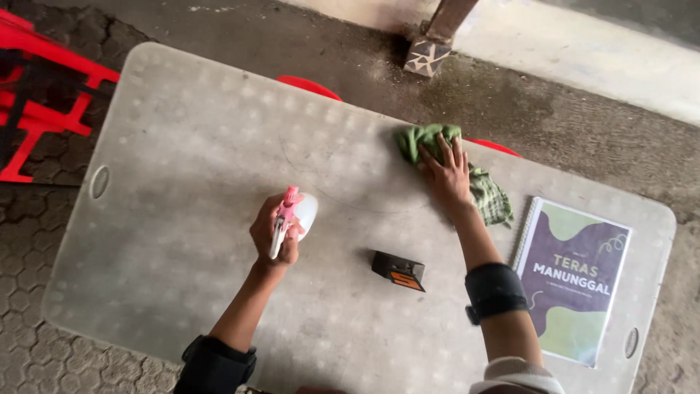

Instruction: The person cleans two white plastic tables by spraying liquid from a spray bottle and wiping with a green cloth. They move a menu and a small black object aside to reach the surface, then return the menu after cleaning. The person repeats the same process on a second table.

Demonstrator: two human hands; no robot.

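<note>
The left hand (275, 233) is wrapped tightly around the neck of a spray bottle (293, 213), whose pink trigger head pokes up above the fingers and whose white body shows just beyond them, held above the grey metal table (182, 153). The right hand (448, 174) lies flat with its fingers spread, pressing down on a green checked cloth (467, 171); it grips nothing, the palm simply resting on the fabric, which bunches beyond the fingertips and trails out to the hand's right. Between the two forearms, nearer the person than either hand, a small black box with an orange face (399, 271) sits on the tabletop. To the right of the cloth-pressing hand, beside that forearm, lies a spiral-bound booklet with a purple and green cover (572, 281). Well off to the left of the bottle hand stands a red plastic chair (36, 109) on paved ground.
</note>
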